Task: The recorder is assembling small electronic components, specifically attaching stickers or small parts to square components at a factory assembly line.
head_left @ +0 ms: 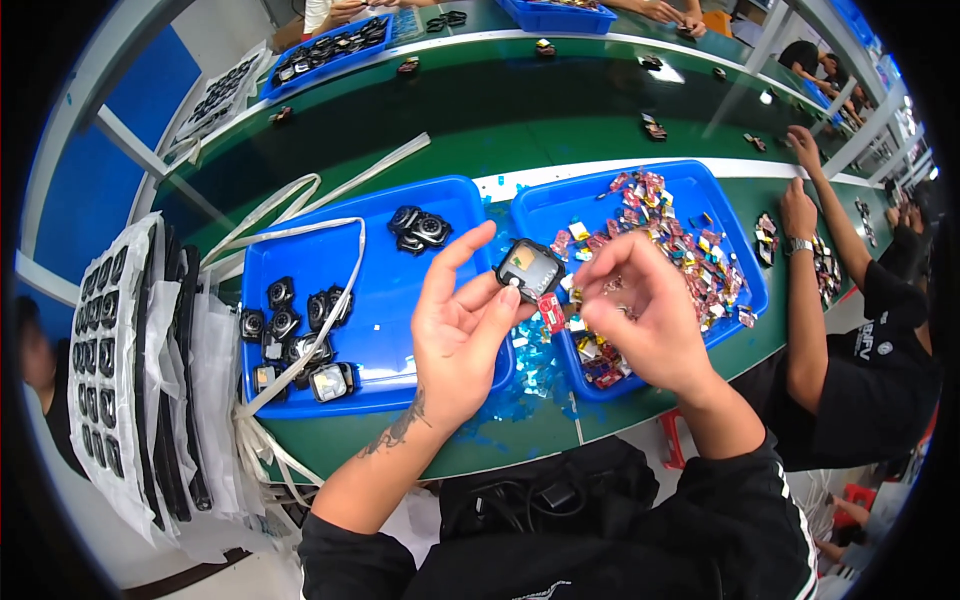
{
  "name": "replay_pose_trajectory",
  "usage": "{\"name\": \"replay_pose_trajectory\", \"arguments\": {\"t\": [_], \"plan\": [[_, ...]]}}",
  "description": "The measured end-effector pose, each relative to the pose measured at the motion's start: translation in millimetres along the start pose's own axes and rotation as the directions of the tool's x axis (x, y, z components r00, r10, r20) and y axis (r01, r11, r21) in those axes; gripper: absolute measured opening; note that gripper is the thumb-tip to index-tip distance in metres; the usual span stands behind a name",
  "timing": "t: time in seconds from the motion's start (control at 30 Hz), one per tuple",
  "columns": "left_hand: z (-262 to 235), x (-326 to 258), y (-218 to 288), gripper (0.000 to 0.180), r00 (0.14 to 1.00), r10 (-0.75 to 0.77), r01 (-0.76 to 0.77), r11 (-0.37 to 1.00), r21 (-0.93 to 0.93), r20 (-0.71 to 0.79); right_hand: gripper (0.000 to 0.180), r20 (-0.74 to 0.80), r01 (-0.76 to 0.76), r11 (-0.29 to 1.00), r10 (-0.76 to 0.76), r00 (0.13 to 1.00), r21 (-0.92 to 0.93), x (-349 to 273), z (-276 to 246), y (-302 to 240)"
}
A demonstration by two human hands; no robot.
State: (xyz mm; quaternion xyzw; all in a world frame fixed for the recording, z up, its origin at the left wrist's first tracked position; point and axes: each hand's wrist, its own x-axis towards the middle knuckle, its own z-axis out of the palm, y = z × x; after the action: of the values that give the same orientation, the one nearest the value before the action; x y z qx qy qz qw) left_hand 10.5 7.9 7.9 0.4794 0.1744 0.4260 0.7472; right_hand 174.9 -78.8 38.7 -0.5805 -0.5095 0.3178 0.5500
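My left hand (455, 335) holds a black smartwatch case (528, 268) between thumb and fingers, its open side turned up and showing a pale inside. A small red part (552, 313) hangs at the case's lower edge, between my two hands. My right hand (650, 310) is just right of the case, fingers curled in toward the thumb; what they pinch, if anything, is hidden. Beneath it lies a blue tray (735, 215) heaped with small red, white and yellow parts. Another blue tray (400, 290), on the left, holds several black watch cases (285, 320).
Blue film scraps (530, 370) litter the green table between the trays. White straps (345, 290) cross the left tray. Stacked trays of watch cases (110, 350) stand at far left. Beyond runs a green conveyor (480, 110) with scattered parts. A co-worker's arms (805, 290) reach in at right.
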Motion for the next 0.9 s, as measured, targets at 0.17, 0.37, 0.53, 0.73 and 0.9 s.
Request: {"name": "replay_pose_trajectory", "arguments": {"t": [0.17, 0.37, 0.53, 0.73, 0.9], "plan": [[-7.6, -3.5, -4.4, 0.027, 0.995, 0.059, -0.073, 0.979, 0.188, 0.079, 0.031, 0.13, -0.223, 0.953, 0.199, 0.971, 0.206, -13.0, 5.9, 5.9], [-0.6, -5.8, -6.4, 0.027, 0.995, 0.067, -0.076, 0.99, 0.122, 0.079, 0.021, 0.057, -0.023, 0.981, 0.034, 0.998, -0.192, -17.1, 17.6, -0.6], [-8.6, -2.7, -0.7, 0.029, 0.969, 0.161, -0.221, 0.906, 0.362, 0.187, 0.014, 0.117, -0.236, 0.896, 0.206, 0.971, 0.377, -13.4, 5.9, -3.2], [-10.0, -2.9, 9.8, 0.023, 0.925, 0.164, -0.349, 0.722, 0.597, 0.342, 0.012, 0.248, -0.322, 0.859, 0.237, 0.939, 0.398, -13.4, -9.8, -1.4], [-8.6, -2.3, 20.7, 0.018, 0.928, -0.022, -0.228, 0.756, 0.614, 0.372, 0.008, 0.352, -0.288, 0.874, 0.147, 0.924, 0.391, -8.9, -20.4, 4.8]]}}
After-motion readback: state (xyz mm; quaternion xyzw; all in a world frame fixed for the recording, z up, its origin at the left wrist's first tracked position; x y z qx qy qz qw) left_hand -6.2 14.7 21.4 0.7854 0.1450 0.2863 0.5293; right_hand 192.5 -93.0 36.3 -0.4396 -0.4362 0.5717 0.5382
